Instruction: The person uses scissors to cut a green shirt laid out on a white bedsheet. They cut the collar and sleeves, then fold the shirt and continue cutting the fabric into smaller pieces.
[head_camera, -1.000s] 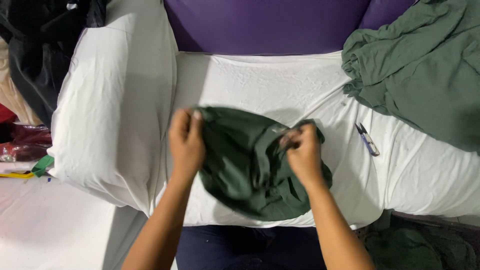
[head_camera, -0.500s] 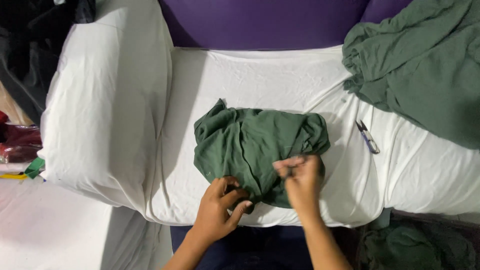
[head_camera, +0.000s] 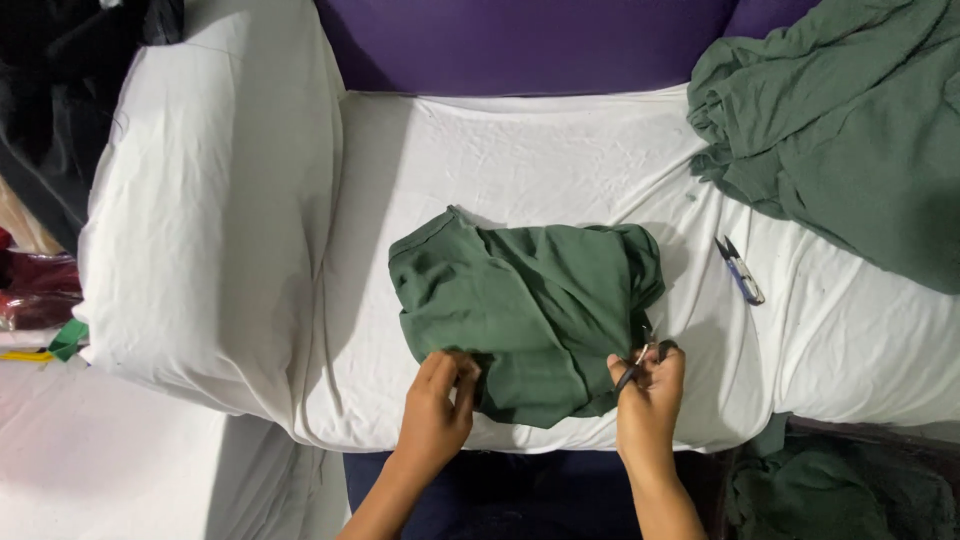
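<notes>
The right hand (head_camera: 650, 385) is closed around small scissors (head_camera: 634, 366), seemingly a thread snipper, at the near right edge of a crumpled green garment (head_camera: 525, 305). The left hand (head_camera: 437, 405) pinches the garment's near edge. The garment lies mid-surface on a white sheet (head_camera: 560, 170). Another snipper (head_camera: 740, 270) lies to the right, near a green fabric pile (head_camera: 850, 110).

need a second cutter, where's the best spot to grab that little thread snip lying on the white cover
Take the thread snip by its wider lower body, coming from above and the near side. It lies flat on the white cover, pointed blades aimed away toward the heaped green cloth, with bare cover around it.
</notes>
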